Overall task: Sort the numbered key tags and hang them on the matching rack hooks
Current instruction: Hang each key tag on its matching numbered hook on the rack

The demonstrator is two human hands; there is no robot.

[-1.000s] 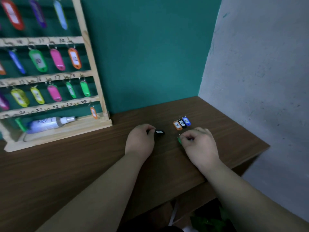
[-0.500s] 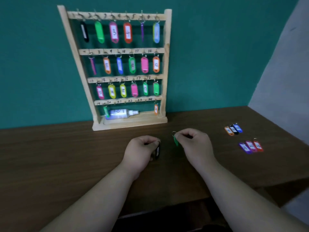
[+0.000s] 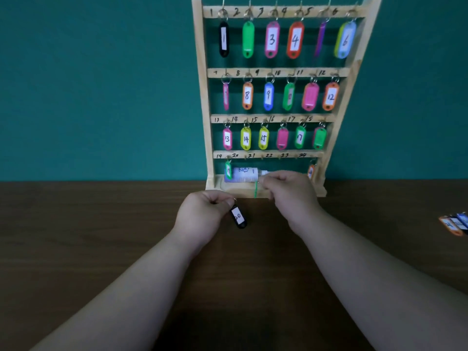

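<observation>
A wooden key rack (image 3: 202, 97) stands against the teal wall, its four rows numbered 1 to 24. Coloured tags fill the top three rows. The bottom row carries a green tag 19 (image 3: 228, 170) at the left and an orange tag (image 3: 311, 171) at the right; the hooks between them are bare. My left hand (image 3: 202, 214) pinches the ring of a black tag marked 20 (image 3: 238, 217), which dangles above the table. My right hand (image 3: 291, 193) pinches a green tag (image 3: 256, 190), seen edge-on, just in front of the rack's base.
A white bottle (image 3: 243, 174) lies on the rack's base shelf behind my right hand. Loose tags, orange (image 3: 449, 225) and blue (image 3: 463, 220), lie at the right edge of the brown wooden table (image 3: 101, 249).
My view has swung left and closer to the rack. Both hands have carried their tags from the table's right side up to the rack's base; the black tag now hangs with 20 showing.
</observation>
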